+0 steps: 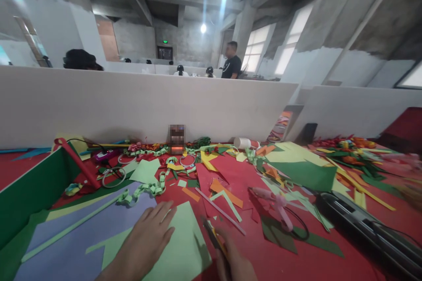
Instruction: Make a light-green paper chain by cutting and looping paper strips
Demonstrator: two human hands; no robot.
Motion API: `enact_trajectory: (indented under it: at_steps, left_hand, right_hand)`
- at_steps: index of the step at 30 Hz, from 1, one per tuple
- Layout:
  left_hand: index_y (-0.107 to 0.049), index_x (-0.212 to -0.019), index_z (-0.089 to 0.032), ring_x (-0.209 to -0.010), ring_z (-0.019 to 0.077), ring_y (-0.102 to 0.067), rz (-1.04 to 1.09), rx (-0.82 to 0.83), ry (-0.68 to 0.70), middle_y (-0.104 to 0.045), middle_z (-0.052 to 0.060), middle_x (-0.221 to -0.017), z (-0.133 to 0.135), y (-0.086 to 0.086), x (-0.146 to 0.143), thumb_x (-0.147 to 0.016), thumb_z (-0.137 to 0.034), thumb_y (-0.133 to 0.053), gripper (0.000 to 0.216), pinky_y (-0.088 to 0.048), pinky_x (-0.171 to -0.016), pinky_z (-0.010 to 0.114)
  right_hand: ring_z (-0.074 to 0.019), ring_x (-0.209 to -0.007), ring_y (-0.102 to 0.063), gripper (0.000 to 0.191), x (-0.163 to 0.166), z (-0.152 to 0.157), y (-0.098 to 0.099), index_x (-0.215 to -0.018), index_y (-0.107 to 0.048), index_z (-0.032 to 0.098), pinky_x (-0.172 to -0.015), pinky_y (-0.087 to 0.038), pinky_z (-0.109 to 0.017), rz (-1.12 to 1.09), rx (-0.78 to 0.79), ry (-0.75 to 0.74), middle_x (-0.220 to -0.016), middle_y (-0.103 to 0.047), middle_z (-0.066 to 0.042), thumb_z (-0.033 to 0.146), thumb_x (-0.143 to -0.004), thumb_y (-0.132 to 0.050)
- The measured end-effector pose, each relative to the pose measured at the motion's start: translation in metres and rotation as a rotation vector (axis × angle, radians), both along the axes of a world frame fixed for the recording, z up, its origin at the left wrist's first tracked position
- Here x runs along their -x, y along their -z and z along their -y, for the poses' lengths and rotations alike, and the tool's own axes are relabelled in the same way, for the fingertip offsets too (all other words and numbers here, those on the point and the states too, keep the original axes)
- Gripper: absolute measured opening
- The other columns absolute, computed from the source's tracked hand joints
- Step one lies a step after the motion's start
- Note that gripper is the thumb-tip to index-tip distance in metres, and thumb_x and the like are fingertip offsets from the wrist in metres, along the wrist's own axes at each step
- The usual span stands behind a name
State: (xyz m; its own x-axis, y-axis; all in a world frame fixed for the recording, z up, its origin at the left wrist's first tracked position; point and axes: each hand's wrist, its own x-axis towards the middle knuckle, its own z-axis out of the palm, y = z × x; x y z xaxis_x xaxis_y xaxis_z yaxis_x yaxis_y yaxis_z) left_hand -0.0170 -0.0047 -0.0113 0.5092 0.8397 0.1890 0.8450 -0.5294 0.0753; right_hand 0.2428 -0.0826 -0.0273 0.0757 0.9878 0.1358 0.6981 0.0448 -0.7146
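Note:
My left hand [148, 235] lies flat with its fingers stretched out on a sheet of light green paper [189, 237]. Beside the sheet's right edge, my right hand [235, 257] is closed around a slim black-and-yellow tool [216, 239]. The tool points up and to the left; blur keeps me from telling whether it is a knife or scissors. Purple paper [69, 237] lies to the left of my left hand. Just beyond its fingers is a light green paper chain [145, 191]. A thin pink paper strip [224, 213] lies beyond the tool.
A pink glue gun [275, 202] with a cord and a long black machine [365, 232] stand at the right. Coloured scraps cover the red table [250, 250]. At the left stands a green panel [36, 189]. A white partition [138, 105] closes the back; people are beyond it.

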Motion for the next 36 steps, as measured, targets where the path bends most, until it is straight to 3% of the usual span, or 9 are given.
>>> enact_trajectory:
  at_steps: [3,6,10,18,22,28,36]
  left_hand:
    - [-0.054,-0.146,-0.027,-0.132,0.0281,-0.057,0.037,-0.041,0.087,-0.058,0.007,-0.150,0.007,0.007,-0.003,-0.101,-0.031,-0.050,0.046,-0.046,-0.107,0.043]
    - [-0.052,-0.147,-0.027,-0.131,0.0277,-0.058,0.059,-0.083,0.080,-0.059,0.006,-0.149,0.009,0.015,-0.001,-0.101,-0.030,-0.049,0.046,-0.047,-0.107,0.044]
    - [-0.055,-0.143,-0.022,-0.128,0.0283,-0.060,0.073,-0.135,0.038,-0.063,0.008,-0.144,0.008,0.022,0.003,-0.101,-0.028,-0.048,0.044,-0.049,-0.104,0.044]
    - [-0.060,-0.137,-0.025,-0.123,0.0295,-0.061,0.087,-0.150,-0.007,-0.068,0.008,-0.136,0.007,0.020,0.000,-0.098,-0.027,-0.052,0.039,-0.048,-0.099,0.044]
    - [-0.061,-0.136,-0.025,-0.123,0.0298,-0.060,0.071,-0.144,-0.012,-0.068,0.008,-0.136,0.007,0.021,-0.001,-0.098,-0.026,-0.051,0.040,-0.046,-0.099,0.044]
    - [-0.061,-0.137,-0.024,-0.122,0.0293,-0.059,0.074,-0.129,-0.023,-0.067,0.008,-0.137,0.006,0.022,-0.001,-0.097,-0.025,-0.048,0.042,-0.046,-0.099,0.042]
    - [-0.058,-0.141,-0.027,-0.120,0.0291,-0.059,0.085,-0.135,-0.017,-0.067,0.008,-0.136,0.006,0.019,0.000,-0.096,-0.024,-0.049,0.046,-0.045,-0.097,0.041]
  right_hand:
    - [-0.0251,-0.075,-0.078,0.051,0.031,-0.021,-0.010,-0.147,-0.044,0.022,-0.061,-0.054,-0.026,0.131,0.004,-0.121,-0.095,-0.079,-0.011,0.013,-0.098,-0.033]
    - [-0.0247,-0.080,-0.078,0.056,0.060,-0.041,-0.023,-0.142,-0.048,0.021,-0.058,-0.051,-0.023,0.303,0.080,-0.190,-0.097,-0.077,-0.011,0.001,-0.090,-0.039]
    - [-0.0253,-0.075,-0.078,0.055,0.083,-0.049,-0.023,-0.138,-0.050,0.019,-0.053,-0.049,-0.022,0.514,0.086,-0.192,-0.108,-0.073,-0.014,0.001,-0.086,-0.051]
    - [-0.0254,-0.066,-0.077,0.067,0.090,-0.044,0.012,-0.146,-0.045,0.023,-0.048,-0.049,-0.024,0.642,0.073,-0.117,-0.111,-0.072,-0.014,0.003,-0.084,-0.056]
    - [-0.0258,-0.065,-0.077,0.062,0.090,-0.042,0.007,-0.145,-0.047,0.022,-0.050,-0.052,-0.025,0.684,0.040,-0.142,-0.105,-0.073,-0.014,0.001,-0.086,-0.051]
    - [-0.0250,-0.059,-0.074,0.057,0.091,-0.037,0.009,-0.143,-0.048,0.020,-0.049,-0.052,-0.027,0.667,-0.052,-0.120,-0.100,-0.073,-0.014,0.011,-0.088,-0.058]
    - [-0.0264,-0.062,-0.075,0.062,0.093,-0.038,0.001,-0.143,-0.050,0.017,-0.051,-0.055,-0.029,0.773,0.015,-0.172,-0.102,-0.073,-0.015,-0.001,-0.084,-0.054]
